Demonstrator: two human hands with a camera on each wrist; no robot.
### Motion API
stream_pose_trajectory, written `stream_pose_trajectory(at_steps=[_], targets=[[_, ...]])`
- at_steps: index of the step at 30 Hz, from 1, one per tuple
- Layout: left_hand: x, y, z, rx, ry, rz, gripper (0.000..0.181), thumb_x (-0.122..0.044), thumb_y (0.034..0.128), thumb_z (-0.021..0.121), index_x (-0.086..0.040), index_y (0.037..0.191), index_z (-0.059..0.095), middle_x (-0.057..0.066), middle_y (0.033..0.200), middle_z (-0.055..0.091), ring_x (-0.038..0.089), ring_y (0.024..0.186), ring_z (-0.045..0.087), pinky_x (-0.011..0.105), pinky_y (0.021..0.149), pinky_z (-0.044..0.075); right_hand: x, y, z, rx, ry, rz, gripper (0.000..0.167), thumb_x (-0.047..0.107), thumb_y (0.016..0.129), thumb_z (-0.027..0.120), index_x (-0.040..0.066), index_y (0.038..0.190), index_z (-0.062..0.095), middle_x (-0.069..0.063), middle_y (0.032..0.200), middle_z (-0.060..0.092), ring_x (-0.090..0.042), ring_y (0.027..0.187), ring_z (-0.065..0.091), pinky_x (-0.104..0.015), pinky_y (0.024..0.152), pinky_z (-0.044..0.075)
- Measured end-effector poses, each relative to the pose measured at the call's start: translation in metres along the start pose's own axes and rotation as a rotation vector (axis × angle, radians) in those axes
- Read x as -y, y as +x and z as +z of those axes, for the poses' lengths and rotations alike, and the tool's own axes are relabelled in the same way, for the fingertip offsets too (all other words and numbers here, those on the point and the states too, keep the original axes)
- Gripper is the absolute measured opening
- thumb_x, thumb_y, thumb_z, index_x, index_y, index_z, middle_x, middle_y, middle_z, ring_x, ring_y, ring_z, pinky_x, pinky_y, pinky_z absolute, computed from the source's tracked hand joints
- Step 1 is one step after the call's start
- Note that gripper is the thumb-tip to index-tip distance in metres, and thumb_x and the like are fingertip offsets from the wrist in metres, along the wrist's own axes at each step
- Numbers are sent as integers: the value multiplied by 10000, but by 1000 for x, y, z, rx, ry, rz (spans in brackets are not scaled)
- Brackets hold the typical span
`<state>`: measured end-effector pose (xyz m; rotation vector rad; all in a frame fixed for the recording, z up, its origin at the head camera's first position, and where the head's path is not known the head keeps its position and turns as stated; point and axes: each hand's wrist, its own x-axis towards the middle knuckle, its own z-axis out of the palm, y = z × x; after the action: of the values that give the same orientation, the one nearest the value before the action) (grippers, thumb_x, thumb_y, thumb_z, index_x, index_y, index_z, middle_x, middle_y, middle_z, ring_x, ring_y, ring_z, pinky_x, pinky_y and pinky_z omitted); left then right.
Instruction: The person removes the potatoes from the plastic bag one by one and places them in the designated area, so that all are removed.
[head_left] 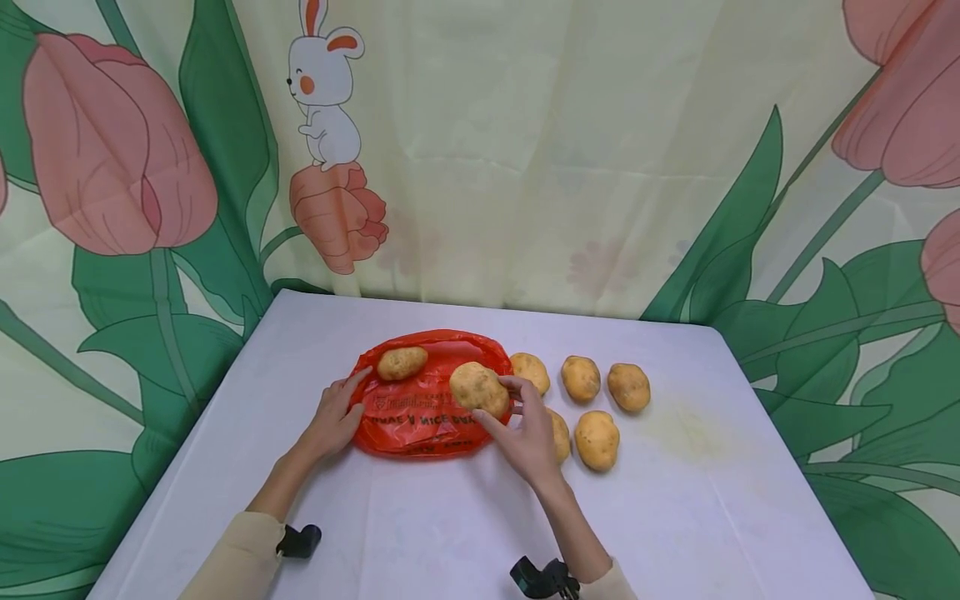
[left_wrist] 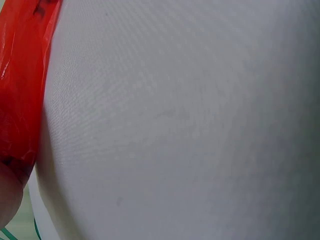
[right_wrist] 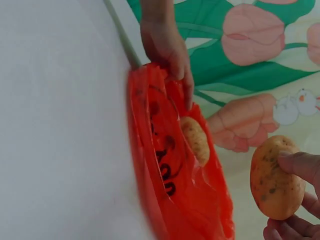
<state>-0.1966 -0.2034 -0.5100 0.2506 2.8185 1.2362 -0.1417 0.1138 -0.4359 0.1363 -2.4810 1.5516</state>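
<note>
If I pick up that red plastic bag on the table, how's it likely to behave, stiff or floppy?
The red bag will probably be floppy, since its film looks thin and creased. It may feel slippery, judging by its glossy highlights. The potato resting against its film could roll or shift as the bag bends, being rounded and ungripped.
</note>
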Motion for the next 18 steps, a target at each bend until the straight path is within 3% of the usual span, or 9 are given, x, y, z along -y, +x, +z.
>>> stream_pose_trajectory(at_steps=[6, 13, 18], targets=[[1, 0, 1, -6, 7, 18, 615, -68, 997, 432, -102, 1599, 316, 301, 1494, 367, 460, 1338, 335, 676, 1075, 362, -4, -19, -21, -47, 29, 15, 592, 231, 827, 866, 152, 1330, 565, 28, 1322, 615, -176, 1144, 598, -501, 963, 514], [1, 2, 1, -2, 9, 14, 613, -88, 1002, 437, -111, 1602, 312, 303, 1482, 367, 457, 1325, 341, 673, 1055, 383, -16, -34, -47, -182, 60, 13, 604, 164, 803, 880, 96, 1320, 574, -21, 1299, 618, -130, 1147, 579, -296, 949, 509], [1, 1, 2, -2, -2, 8, 617, -102, 1001, 448, -115, 1603, 314, 302, 1476, 371, 453, 1315, 347, 665, 1038, 409, -26, -41, -66, -279, 27, 61, 606, 131, 805, 875, 55, 1323, 572, -72, 1287, 632, -101, 1096, 581, -179, 909, 481]])
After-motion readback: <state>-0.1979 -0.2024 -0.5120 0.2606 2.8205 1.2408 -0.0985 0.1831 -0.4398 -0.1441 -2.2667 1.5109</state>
